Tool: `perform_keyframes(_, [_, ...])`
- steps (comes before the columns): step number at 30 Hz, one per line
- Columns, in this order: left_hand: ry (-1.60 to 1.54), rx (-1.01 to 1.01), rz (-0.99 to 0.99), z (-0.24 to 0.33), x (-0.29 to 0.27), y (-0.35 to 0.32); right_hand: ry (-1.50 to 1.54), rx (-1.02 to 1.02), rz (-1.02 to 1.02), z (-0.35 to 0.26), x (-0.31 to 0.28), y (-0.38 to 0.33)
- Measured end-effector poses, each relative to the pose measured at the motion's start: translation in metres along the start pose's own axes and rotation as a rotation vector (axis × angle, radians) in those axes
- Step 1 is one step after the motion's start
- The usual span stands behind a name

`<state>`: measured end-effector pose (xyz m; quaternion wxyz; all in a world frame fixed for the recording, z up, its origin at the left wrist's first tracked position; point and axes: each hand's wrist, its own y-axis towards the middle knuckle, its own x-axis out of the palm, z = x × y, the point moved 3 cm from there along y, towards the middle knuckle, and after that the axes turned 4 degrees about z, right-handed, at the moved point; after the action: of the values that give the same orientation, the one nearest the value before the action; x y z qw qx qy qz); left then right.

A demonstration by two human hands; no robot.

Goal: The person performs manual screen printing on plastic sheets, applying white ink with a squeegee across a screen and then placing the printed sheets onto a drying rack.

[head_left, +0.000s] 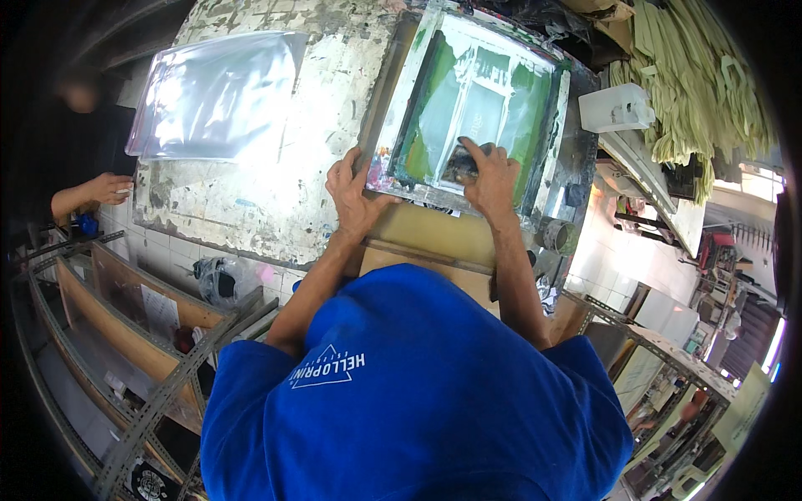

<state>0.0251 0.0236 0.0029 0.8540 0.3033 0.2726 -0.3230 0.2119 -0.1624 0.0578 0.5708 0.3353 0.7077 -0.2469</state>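
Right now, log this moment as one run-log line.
left hand: grips screen-printing frame corner | right hand: presses dark squeegee on green mesh | nearby: clear plastic sheet

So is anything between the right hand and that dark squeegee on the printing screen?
Nothing visible: the right hand already grips the dark squeegee on the green screen frame, while the left hand rests on the frame's near corner.

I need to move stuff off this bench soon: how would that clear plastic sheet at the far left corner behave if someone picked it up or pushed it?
The clear plastic sheet is probably floppy and light: it looks thin, with rippled glare. It may be slippery, being glossy. Pushed, it would likely slide or crumple on the rough, paint-flaked table.
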Motion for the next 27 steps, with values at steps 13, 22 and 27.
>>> perform_keyframes(13, [-0.041, -0.009, -0.012, -0.002, -0.002, -0.002, -0.034, -0.041, 0.290, 0.091, 0.004, 0.174])
perform_keyframes(22, [-0.068, 0.016, 0.023, -0.003, 0.000, -0.004, 0.271, -0.098, 0.206, 0.111, -0.045, 0.169])
perform_keyframes(27, [-0.046, 0.012, 0.027, -0.003, 0.000, -0.005, 0.379, 0.030, -0.071, 0.082, -0.065, 0.053])
